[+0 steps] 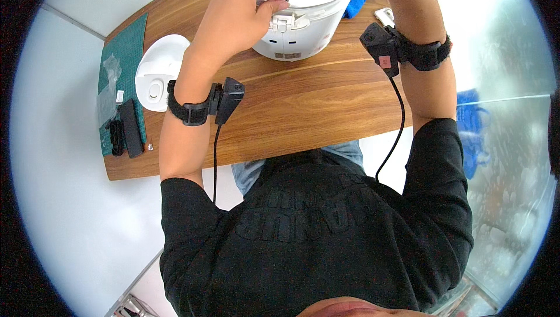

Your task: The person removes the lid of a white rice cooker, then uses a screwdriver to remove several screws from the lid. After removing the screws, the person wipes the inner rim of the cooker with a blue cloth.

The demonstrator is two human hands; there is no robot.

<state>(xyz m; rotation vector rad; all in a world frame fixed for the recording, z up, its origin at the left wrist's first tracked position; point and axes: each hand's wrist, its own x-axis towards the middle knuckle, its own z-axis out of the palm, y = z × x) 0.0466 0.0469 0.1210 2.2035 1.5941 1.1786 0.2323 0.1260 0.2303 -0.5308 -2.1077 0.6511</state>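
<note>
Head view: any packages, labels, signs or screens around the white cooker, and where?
Label strip: low on the white cooker's front, small, greyish rectangle.
Clear plastic bag: on the green cutting mat, left, crumpled, with a small white tag.
No screens or signs show.

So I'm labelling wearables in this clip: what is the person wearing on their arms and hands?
Both hands are bare. The left wrist band and right wrist band are black straps, each carrying a small black boxy device with a thin black cable trailing toward the body. Short black sleeves cover the upper arms.
</note>
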